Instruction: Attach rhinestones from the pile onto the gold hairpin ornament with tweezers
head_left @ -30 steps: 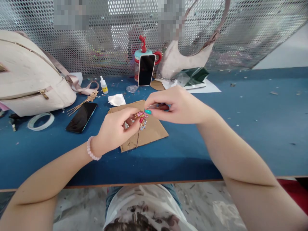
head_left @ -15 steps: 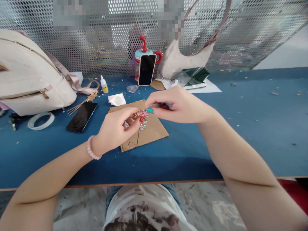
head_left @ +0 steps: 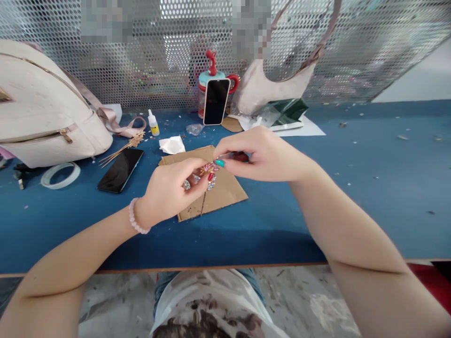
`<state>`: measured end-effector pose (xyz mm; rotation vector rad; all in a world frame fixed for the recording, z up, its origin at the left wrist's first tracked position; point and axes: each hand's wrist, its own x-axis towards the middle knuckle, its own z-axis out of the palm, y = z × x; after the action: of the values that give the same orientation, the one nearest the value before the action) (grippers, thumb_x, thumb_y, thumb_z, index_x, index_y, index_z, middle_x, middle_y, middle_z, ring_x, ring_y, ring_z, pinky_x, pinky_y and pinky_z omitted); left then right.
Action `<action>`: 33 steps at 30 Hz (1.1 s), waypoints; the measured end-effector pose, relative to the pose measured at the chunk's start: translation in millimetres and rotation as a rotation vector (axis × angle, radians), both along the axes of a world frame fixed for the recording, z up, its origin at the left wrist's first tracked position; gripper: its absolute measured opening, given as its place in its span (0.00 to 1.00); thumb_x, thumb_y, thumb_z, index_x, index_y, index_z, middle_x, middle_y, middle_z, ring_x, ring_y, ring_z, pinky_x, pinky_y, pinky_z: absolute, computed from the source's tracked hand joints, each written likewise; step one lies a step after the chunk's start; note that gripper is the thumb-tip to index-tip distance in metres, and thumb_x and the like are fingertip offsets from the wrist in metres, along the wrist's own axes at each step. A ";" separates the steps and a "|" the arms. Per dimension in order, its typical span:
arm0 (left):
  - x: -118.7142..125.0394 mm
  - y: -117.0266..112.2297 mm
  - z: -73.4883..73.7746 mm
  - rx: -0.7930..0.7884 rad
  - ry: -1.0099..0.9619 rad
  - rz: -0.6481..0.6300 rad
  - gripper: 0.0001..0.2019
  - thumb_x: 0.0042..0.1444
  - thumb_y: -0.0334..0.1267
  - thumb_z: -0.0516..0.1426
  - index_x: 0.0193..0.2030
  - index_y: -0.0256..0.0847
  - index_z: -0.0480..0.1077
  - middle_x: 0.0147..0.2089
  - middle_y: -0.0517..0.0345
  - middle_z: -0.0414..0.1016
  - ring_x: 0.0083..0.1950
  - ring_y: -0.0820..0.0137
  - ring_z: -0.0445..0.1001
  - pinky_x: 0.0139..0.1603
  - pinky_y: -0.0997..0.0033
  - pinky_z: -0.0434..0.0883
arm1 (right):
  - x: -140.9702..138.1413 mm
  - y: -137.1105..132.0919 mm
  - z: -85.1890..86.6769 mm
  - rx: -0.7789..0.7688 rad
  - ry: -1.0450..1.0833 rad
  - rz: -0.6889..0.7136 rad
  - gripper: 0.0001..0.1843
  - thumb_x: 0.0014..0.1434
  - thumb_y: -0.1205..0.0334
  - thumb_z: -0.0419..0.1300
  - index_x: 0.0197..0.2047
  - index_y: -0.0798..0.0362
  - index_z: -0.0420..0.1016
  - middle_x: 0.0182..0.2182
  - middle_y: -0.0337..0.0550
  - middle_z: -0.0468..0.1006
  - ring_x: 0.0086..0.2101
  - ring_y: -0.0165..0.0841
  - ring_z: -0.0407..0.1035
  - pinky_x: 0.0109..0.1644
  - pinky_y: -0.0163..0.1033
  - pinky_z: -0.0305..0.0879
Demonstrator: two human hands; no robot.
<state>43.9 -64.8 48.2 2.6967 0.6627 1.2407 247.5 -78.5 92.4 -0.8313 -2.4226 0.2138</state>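
Observation:
My left hand (head_left: 172, 188), with a beaded bracelet on the wrist, pinches a small ornament of pink and gold stones (head_left: 209, 168) between thumb and fingers. Clear blue-white stones (head_left: 211, 183) sparkle just beneath it, and more show behind the left thumb. Coming from the right, my right hand (head_left: 257, 155) has its thumb and fingertips closed together at the ornament's right edge. Whatever it grips is too small or hidden to name; something dark red shows inside the curled fingers. Under both hands lies a piece of cardboard (head_left: 225, 195) on the blue table.
Left of the cardboard lie a black phone (head_left: 120, 171), a roll of tape (head_left: 60, 175) and dried stems (head_left: 123, 148). Behind are a glue bottle (head_left: 153, 123), crumpled white paper (head_left: 172, 145) and a propped phone (head_left: 216, 102) against a cup. A backpack (head_left: 45, 108) and handbag (head_left: 278, 89) flank these.
The ornament has tilted slightly in my left fingers, and a stone behind the thumb shows more. My right hand keeps its pinch beside it. The whole view has shifted a little.

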 end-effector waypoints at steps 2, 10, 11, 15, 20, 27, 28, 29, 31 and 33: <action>-0.1 0.5 -0.2 0.014 0.002 0.000 0.05 0.57 0.32 0.55 0.40 0.37 0.70 0.29 0.61 0.78 0.24 0.76 0.74 0.28 0.78 0.69 | -0.2 -0.2 0.1 -0.002 -0.003 0.002 0.06 0.52 0.74 0.49 0.27 0.55 0.62 0.20 0.33 0.60 0.21 0.22 0.47 0.26 0.30 0.48; 0.4 1.4 -1.2 0.014 -0.004 -0.010 0.05 0.56 0.30 0.57 0.41 0.36 0.70 0.31 0.62 0.79 0.25 0.77 0.74 0.29 0.79 0.69 | 0.8 1.7 -1.8 0.009 0.008 0.020 0.06 0.53 0.74 0.49 0.29 0.55 0.63 0.21 0.33 0.61 0.22 0.22 0.49 0.27 0.29 0.48; 0.5 1.3 -1.3 0.012 -0.005 -0.010 0.05 0.56 0.30 0.57 0.41 0.36 0.70 0.32 0.62 0.79 0.25 0.77 0.74 0.29 0.79 0.69 | 1.0 1.8 -2.0 0.011 0.006 0.021 0.06 0.53 0.74 0.49 0.29 0.55 0.63 0.21 0.33 0.61 0.22 0.22 0.49 0.27 0.29 0.49; 0.8 1.2 -1.3 0.005 -0.012 -0.013 0.06 0.56 0.30 0.56 0.41 0.36 0.70 0.32 0.61 0.79 0.25 0.76 0.74 0.28 0.79 0.69 | 1.9 1.8 -2.6 0.008 -0.004 0.015 0.06 0.54 0.74 0.49 0.29 0.55 0.64 0.22 0.33 0.63 0.22 0.22 0.50 0.27 0.29 0.49; 0.3 2.3 -1.6 -0.008 -0.021 -0.033 0.06 0.56 0.30 0.56 0.42 0.34 0.70 0.32 0.60 0.79 0.26 0.77 0.74 0.28 0.80 0.69 | 2.5 2.4 -2.9 0.011 -0.019 0.030 0.06 0.56 0.73 0.49 0.30 0.56 0.64 0.23 0.34 0.64 0.23 0.21 0.51 0.27 0.28 0.50; 0.3 2.7 -1.5 -0.047 -0.033 -0.049 0.06 0.57 0.31 0.56 0.41 0.33 0.70 0.31 0.60 0.78 0.25 0.78 0.73 0.26 0.81 0.68 | 5.5 2.8 -0.9 0.027 0.026 0.041 0.07 0.59 0.71 0.50 0.34 0.57 0.68 0.22 0.34 0.65 0.23 0.21 0.54 0.27 0.28 0.52; 0.3 2.7 -1.2 -0.052 -0.033 -0.053 0.06 0.57 0.30 0.56 0.41 0.33 0.70 0.31 0.60 0.78 0.25 0.78 0.73 0.26 0.81 0.68 | 6.1 2.4 -0.7 0.029 0.043 0.030 0.07 0.59 0.70 0.51 0.35 0.57 0.69 0.22 0.34 0.65 0.22 0.21 0.54 0.26 0.28 0.52; 0.3 2.6 -0.8 -0.057 -0.034 -0.056 0.06 0.57 0.30 0.56 0.41 0.33 0.70 0.32 0.60 0.78 0.25 0.78 0.73 0.26 0.81 0.68 | 6.8 2.0 -0.5 0.028 0.053 0.020 0.06 0.59 0.70 0.52 0.34 0.57 0.70 0.22 0.34 0.65 0.22 0.21 0.53 0.25 0.28 0.51; 0.3 2.4 -0.1 -0.064 -0.036 -0.061 0.06 0.57 0.30 0.56 0.41 0.33 0.70 0.32 0.60 0.78 0.25 0.78 0.73 0.26 0.81 0.68 | 7.9 1.4 -0.6 0.024 0.055 0.007 0.06 0.59 0.69 0.53 0.34 0.57 0.70 0.22 0.34 0.66 0.21 0.21 0.53 0.25 0.28 0.51; 0.1 2.3 0.3 -0.070 -0.037 -0.063 0.06 0.57 0.30 0.56 0.41 0.33 0.70 0.32 0.60 0.78 0.25 0.78 0.73 0.26 0.81 0.69 | 8.6 1.3 -1.2 0.021 0.046 0.000 0.05 0.58 0.70 0.54 0.34 0.56 0.71 0.22 0.33 0.66 0.21 0.21 0.52 0.25 0.28 0.51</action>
<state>44.0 -62.5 48.5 2.6107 0.5994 1.2258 256.2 -77.2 91.2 -0.8082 -2.3781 0.2054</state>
